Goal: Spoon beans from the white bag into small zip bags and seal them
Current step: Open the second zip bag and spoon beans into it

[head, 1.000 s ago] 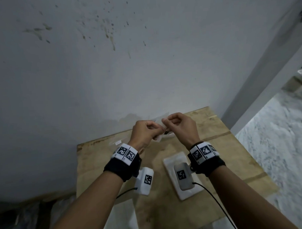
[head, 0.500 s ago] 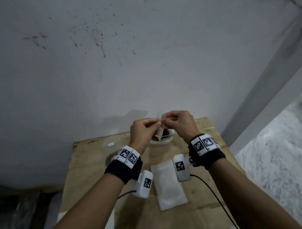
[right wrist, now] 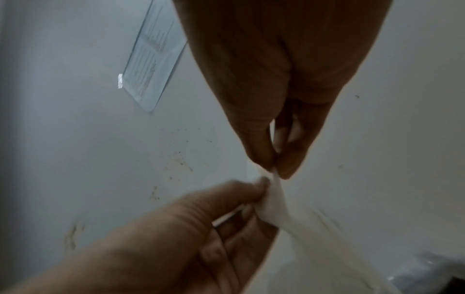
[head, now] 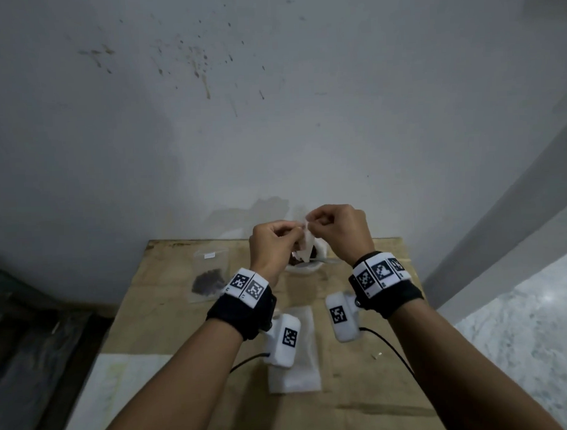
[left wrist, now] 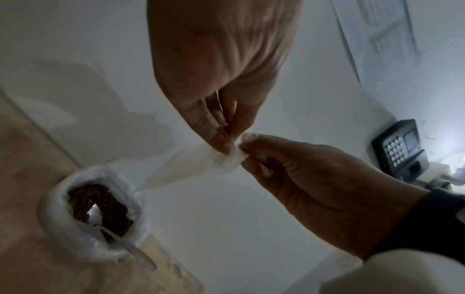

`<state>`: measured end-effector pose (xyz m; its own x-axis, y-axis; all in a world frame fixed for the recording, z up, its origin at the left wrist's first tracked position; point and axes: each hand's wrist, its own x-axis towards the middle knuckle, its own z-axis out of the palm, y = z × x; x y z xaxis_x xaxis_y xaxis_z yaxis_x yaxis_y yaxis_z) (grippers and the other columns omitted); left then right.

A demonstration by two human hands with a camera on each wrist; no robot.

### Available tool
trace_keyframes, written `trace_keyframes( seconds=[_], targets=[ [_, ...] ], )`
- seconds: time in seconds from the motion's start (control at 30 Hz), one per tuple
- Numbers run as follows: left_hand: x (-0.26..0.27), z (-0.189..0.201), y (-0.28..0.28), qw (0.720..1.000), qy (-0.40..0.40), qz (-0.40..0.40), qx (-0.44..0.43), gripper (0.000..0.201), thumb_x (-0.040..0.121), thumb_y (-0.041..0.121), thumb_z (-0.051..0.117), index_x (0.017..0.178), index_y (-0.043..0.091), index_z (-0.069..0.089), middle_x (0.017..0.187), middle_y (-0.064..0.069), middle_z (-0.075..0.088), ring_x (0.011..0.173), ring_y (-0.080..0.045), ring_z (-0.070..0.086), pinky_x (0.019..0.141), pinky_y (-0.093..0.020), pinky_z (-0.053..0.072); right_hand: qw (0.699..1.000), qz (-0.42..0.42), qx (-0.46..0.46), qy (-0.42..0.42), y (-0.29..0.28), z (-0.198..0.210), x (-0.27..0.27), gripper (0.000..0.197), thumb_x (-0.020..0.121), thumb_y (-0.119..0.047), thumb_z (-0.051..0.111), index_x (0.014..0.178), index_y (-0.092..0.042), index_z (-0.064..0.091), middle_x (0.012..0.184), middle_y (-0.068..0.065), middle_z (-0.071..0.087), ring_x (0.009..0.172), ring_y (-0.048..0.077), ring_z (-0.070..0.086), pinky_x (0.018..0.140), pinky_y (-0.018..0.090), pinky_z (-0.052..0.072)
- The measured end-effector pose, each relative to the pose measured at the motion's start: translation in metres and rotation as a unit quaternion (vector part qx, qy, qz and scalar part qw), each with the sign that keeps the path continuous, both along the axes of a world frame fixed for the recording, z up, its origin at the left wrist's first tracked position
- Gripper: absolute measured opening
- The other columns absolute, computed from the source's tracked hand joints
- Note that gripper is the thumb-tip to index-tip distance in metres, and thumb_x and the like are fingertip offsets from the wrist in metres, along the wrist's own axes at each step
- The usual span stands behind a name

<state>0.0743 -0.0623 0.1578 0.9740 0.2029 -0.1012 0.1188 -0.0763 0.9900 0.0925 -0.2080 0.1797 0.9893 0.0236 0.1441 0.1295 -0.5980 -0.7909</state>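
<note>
Both hands are up in front of the wall, above the far end of the wooden table [head: 170, 318], and between them hangs one small zip bag [head: 304, 248], clear and limp. The left hand [head: 270, 247] pinches its top edge between thumb and forefinger, the other fingers curled in; the right hand [head: 339, 232] pinches the same edge just beside it, fingertips of the two hands nearly touching. From the left wrist view the pinch shows plainly: the top of the bag is bunched white between the two sets of fingertips [left wrist: 221, 139], and the rest trails down and away. I cannot tell whether the held bag has anything in it.

Right below the hands sits one white bag [head: 301, 268] with its mouth rolled open, dark brown beans [left wrist: 100, 206] inside, and one spoon [left wrist: 125, 244] resting in them with its handle sticking out over the rim toward the right wrist.

To the left of the left hand, flat on the table, lies a second zip bag [head: 210, 275] with a dark patch of beans in its lower part. Nearer to me than both wrists lies one flat white stack [head: 295, 372], partly hidden under the left wrist camera; it looks like more empty bags, though I cannot be sure
</note>
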Motion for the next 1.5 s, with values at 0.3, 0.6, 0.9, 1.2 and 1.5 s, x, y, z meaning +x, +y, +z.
trace_keyframes(
  seconds=[0.3,0.6,0.9,1.2,1.5],
  targets=[
    [0.003,0.005,0.016,0.999,-0.010,-0.002,-0.035,0.007,0.082,0.007,0.079,0.088,0.005,0.078,0.080,-0.012,0.076,0.079,-0.028,0.074,0.078,-0.039,0.062,0.998,0.050,0.010,0.045,0.012,0.006,-0.001,0.009,0.081,-0.011,0.073,0.086,-0.013,0.079,0.066,-0.001,0.073,0.065,0.008,0.071,0.063,0.016,0.055],
    [0.013,0.014,0.036,0.995,-0.027,0.023,0.090,0.010,0.074,-0.004,0.073,0.071,0.005,0.074,0.061,-0.009,0.071,0.053,-0.022,0.071,0.065,-0.041,0.063,0.994,-0.076,-0.079,0.019,0.028,0.006,0.009,0.009,0.074,-0.013,0.070,0.073,-0.021,0.073,0.064,-0.001,0.071,0.067,0.016,0.068,0.069,0.030,0.058],
    [0.017,0.006,0.049,0.955,-0.142,-0.054,0.255,0.047,0.075,-0.004,0.069,0.116,0.020,0.072,0.086,-0.001,0.060,0.068,-0.019,0.062,0.069,-0.027,0.057,0.992,-0.018,-0.128,-0.004,0.046,0.000,0.003,0.018,0.074,-0.010,0.064,0.085,-0.015,0.077,0.073,0.005,0.072,0.070,0.023,0.065,0.070,0.035,0.057],
    [0.020,-0.005,0.058,0.927,-0.194,-0.055,0.315,0.028,0.082,-0.004,0.071,0.100,0.016,0.079,0.085,-0.001,0.070,0.066,-0.011,0.062,0.072,-0.027,0.056,0.990,-0.052,-0.126,-0.044,0.045,-0.005,0.005,0.021,0.078,-0.008,0.064,0.090,-0.013,0.080,0.082,0.007,0.076,0.074,0.022,0.067,0.070,0.028,0.054],
    [0.031,-0.004,0.055,0.933,-0.222,-0.002,0.284,0.013,0.082,0.005,0.076,0.093,0.009,0.080,0.080,-0.003,0.071,0.060,-0.013,0.064,0.066,-0.022,0.054,0.988,0.019,-0.147,0.048,0.048,-0.005,0.001,0.013,0.077,-0.024,0.076,0.089,-0.019,0.076,0.081,-0.003,0.073,0.078,0.014,0.066,0.078,0.031,0.055]
  ],
)
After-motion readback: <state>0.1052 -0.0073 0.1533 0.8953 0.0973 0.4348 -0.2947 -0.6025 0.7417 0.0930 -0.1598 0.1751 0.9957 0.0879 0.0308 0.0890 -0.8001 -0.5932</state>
